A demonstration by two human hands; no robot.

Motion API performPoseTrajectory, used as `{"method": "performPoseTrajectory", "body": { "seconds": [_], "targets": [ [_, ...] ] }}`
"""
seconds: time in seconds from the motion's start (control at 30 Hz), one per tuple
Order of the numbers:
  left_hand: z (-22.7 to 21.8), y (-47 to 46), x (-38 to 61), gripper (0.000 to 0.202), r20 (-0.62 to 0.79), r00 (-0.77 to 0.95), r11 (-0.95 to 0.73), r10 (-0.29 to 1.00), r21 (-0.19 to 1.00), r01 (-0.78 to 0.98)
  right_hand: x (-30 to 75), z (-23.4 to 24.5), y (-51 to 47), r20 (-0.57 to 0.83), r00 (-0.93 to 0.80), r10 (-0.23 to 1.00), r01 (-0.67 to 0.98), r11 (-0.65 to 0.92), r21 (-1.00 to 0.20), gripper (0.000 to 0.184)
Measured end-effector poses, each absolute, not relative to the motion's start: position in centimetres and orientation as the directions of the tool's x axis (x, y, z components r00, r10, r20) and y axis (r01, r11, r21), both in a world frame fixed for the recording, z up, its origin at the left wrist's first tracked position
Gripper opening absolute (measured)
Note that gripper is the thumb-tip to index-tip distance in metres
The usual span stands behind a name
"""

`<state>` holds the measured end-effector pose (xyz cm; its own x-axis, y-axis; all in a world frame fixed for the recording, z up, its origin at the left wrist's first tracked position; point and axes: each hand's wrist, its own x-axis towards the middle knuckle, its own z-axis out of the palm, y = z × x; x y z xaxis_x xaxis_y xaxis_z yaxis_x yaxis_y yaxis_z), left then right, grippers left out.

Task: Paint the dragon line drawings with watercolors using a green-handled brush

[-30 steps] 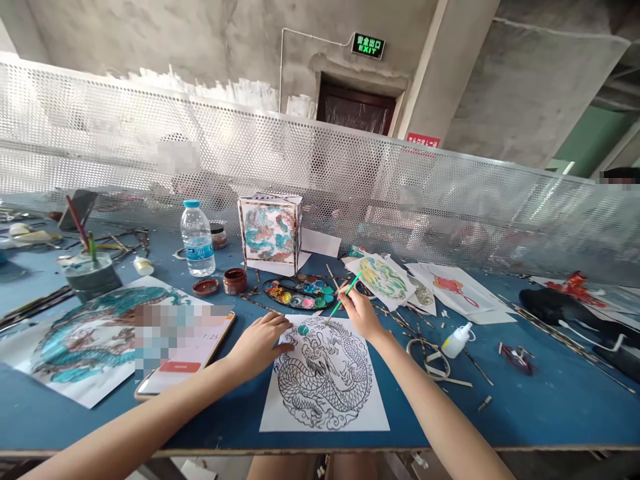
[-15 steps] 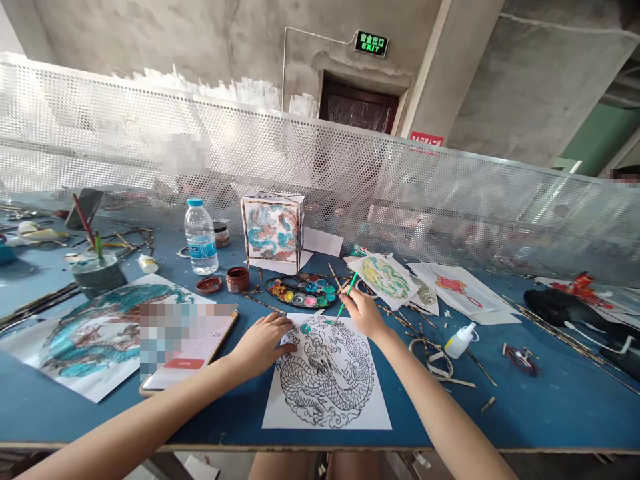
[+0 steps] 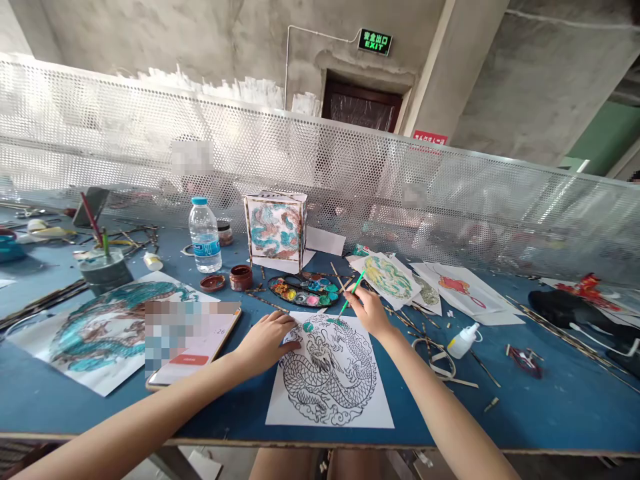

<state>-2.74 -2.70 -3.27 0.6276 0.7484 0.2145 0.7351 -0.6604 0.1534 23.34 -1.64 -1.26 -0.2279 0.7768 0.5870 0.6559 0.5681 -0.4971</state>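
Note:
A sheet with a black-line dragon drawing (image 3: 327, 380) lies in front of me, with small green patches of paint near its top edge. My right hand (image 3: 369, 312) pinches a thin green paintbrush (image 3: 356, 285), its tip down at the upper part of the drawing. Flat on the upper left corner of the sheet rests my left hand (image 3: 270, 340), fingers stretched out and holding nothing. Just beyond the sheet sits a paint palette (image 3: 303, 293) with several colours in its wells.
Left of the sheet are a phone (image 3: 220, 327), a painted dragon sheet (image 3: 100, 380) and a cup of brushes (image 3: 106, 270). Behind stand a water bottle (image 3: 205, 243), a brown paint jar (image 3: 241, 277) and a paper lantern box (image 3: 276, 230). A glue bottle (image 3: 463, 341) lies right.
A green stroke near the top of the drawing looks larger, with the brush tip still on that area. The whole view has shifted slightly; my left hand stays on the sheet.

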Motion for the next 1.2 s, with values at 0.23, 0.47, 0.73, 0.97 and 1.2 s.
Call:
{"method": "performPoseTrajectory", "body": {
  "seconds": [0.23, 0.47, 0.73, 0.97, 1.2],
  "targets": [
    [-2.88, -3.08, -2.55, 0.039, 0.178, 0.635, -0.658, 0.752, 0.158, 0.736, 22.68, -1.21, -1.95, 0.559, -0.312, 0.768, 0.717, 0.577, -0.391, 0.031],
    [-2.71, -3.31, -2.54, 0.038, 0.158, 0.633, -0.653, 0.758, 0.156, 0.742, 22.99, -1.03, -2.20, 0.600, -0.248, 0.761, 0.705, 0.566, -0.427, 0.030],
    [-2.79, -3.28, -2.48, 0.038, 0.165, 0.630, -0.650, 0.759, 0.160, 0.743, 22.97, -1.03, -2.17, 0.496, -0.326, 0.805, 0.699, 0.558, -0.446, 0.036],
    [-2.56, -3.42, -2.38, 0.037, 0.155, 0.623, -0.642, 0.766, 0.158, 0.750, 23.12, -0.91, -2.17, 0.527, -0.287, 0.800, 0.699, 0.551, -0.455, 0.031],
    [-2.76, -3.24, -2.49, 0.038, 0.167, 0.633, -0.653, 0.756, 0.147, 0.743, 23.11, -0.75, -2.20, 0.533, -0.287, 0.796, 0.679, 0.562, -0.473, 0.032]
  ]
}}
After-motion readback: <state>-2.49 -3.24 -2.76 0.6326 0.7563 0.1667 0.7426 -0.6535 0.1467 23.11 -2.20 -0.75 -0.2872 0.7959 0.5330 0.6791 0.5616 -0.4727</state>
